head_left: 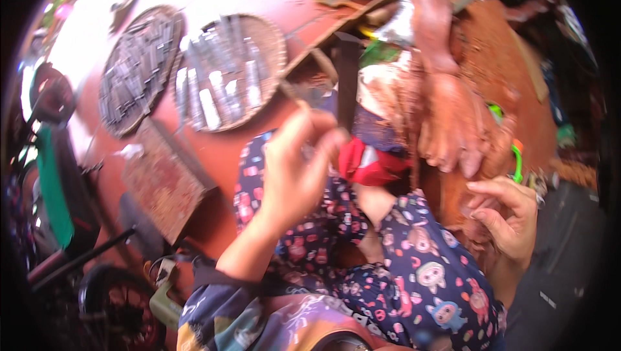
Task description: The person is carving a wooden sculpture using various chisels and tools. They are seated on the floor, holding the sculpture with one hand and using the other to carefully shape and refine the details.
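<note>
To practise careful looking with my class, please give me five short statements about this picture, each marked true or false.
1. The round baskets hold long, narrow pieces. True.
2. The right hand is nearer the baskets than the left hand. False: the left hand is nearer.
3. The trousers are plain white. False: they are dark, with colourful figures.
4. A red item shows between the two hands. True.
5. The brown carving lies left of the left hand. False: it lies to its right.

Glossy wooden carving [451,108], shiny metal tools [209,109], cloth trousers [414,244]
</note>
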### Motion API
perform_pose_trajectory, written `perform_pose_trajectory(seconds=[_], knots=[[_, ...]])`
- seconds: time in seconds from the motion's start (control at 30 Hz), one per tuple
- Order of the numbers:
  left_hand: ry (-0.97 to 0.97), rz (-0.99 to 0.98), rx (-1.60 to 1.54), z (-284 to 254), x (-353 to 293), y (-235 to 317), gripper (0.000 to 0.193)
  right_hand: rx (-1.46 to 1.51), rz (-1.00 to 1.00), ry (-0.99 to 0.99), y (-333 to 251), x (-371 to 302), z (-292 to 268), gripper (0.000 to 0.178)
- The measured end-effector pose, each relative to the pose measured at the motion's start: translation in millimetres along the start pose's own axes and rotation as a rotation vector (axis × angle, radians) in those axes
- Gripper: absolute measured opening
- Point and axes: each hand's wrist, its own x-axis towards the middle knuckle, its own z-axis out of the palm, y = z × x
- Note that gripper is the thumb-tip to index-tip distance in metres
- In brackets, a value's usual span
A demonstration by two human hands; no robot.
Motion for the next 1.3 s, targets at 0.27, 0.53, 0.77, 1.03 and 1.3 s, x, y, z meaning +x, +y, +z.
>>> perform_pose_trajectory(seconds=[0.27,0.53,0.77,1.03,1.3], knots=[[0.290,-0.398,0.704,-111.4,102.7,-157.0,0.034,-0.114,0.006,0.006,2.2,7.2,10.9,0.029],[0.241,-0.678,0.498,-104.3,175.0,-251.7,0.026,-0.103,-0.013,0.000,4.2,7.4,15.0,0.025],[0.277,-0.594,0.430,-99.0,163.3,-216.5,0.028,-0.126,0.016,0.034,3.3,1.8,13.1,0.023],[0.598,-0.628,0.646,-233.4,156.8,-301.2,0.023,-0.086,0.015,0.010,5.1,6.5,11.9,0.022],[0.497,-0.539,0.847,-181.4,185.8,-268.9,0.023,-0.073,0.086,0.022,-4.2,1.8,16.9,0.022]])
